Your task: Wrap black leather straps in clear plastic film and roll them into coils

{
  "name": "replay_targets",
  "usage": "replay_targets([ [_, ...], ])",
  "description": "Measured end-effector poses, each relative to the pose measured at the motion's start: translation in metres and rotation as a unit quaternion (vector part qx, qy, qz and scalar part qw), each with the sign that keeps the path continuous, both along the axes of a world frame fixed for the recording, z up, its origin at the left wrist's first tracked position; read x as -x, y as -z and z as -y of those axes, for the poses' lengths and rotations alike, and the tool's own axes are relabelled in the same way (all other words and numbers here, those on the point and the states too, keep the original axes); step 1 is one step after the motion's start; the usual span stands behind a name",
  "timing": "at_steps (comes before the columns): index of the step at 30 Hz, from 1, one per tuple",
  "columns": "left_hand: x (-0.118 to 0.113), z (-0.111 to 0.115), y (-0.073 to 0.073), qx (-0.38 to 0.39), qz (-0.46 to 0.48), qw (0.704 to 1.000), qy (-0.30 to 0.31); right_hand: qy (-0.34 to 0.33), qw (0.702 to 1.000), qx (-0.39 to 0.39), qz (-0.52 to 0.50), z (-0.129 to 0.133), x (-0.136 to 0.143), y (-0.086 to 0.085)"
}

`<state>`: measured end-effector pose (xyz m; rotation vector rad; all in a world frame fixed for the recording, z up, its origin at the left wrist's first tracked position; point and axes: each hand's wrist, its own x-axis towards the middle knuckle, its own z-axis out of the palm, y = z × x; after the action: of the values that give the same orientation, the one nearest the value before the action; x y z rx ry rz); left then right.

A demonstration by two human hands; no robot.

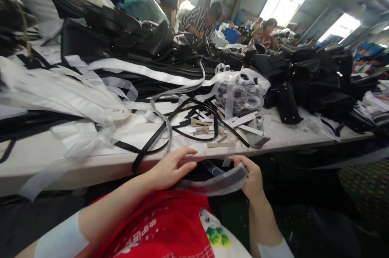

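Note:
In front of the table's edge, my right hand (pixel 252 177) is closed on a translucent strip (pixel 220 184). The strip droops leftward in a curve over the red apron (pixel 161 225). My left hand (pixel 173 171) is at the table's front edge, its thumb and fingers stretched out and apart, with nothing seen in it. The strip's left end runs low by that hand and is partly hidden. Just beyond my hands, thin black straps (pixel 154 138) and small cut pieces of card (pixel 202 126) lie loosely on the table (pixel 279 130).
Clear-wrapped rolls (pixel 243 92) are heaped at mid-table. Wide white strips (pixel 60 92) are bunched at the left. Black bags (pixel 316 75) are piled along the right and a black stack (pixel 115 35) stands behind. A person in a striped shirt (pixel 194 21) bends over work farther back.

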<state>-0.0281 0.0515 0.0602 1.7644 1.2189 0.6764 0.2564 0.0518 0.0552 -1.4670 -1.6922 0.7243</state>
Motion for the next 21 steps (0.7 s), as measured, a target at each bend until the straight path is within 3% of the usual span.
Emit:
replay_targets([
  [3, -0.034, 0.028, -0.001, 0.132, 0.076, 0.973, 0.173, -0.034, 0.996, -0.056, 0.052, -0.009, 0.011, -0.004],
  [5, -0.042, 0.034, 0.0, 0.229, 0.116, 0.938, 0.232, -0.006, 0.989, -0.111, 0.097, -0.017, 0.005, -0.004],
  [7, -0.037, 0.031, -0.002, 0.284, 0.131, 0.917, 0.246, 0.072, 0.97, -0.181, 0.143, -0.024, -0.014, -0.004],
  [9, -0.024, 0.024, -0.006, 0.277, 0.106, 0.924, 0.24, 0.19, 0.943, -0.235, 0.142, -0.03, -0.046, -0.004],
  [12, 0.0, 0.016, -0.009, 0.27, 0.032, 0.927, 0.259, 0.364, 0.897, -0.25, 0.008, -0.037, -0.102, -0.002],
  [14, 0.013, 0.015, -0.006, 0.301, -0.012, 0.91, 0.284, 0.429, 0.869, -0.237, -0.068, -0.035, -0.136, 0.003],
  [16, 0.02, 0.014, -0.001, 0.342, -0.036, 0.887, 0.308, 0.407, 0.9, -0.154, -0.016, -0.027, -0.156, 0.009],
  [18, 0.02, 0.013, 0.005, 0.378, -0.038, 0.87, 0.314, 0.311, 0.946, -0.012, 0.094, -0.014, -0.154, 0.014],
  [21, 0.003, 0.011, 0.008, 0.387, -0.018, 0.877, 0.283, 0.08, 0.969, 0.135, 0.191, 0.009, -0.102, 0.013],
])
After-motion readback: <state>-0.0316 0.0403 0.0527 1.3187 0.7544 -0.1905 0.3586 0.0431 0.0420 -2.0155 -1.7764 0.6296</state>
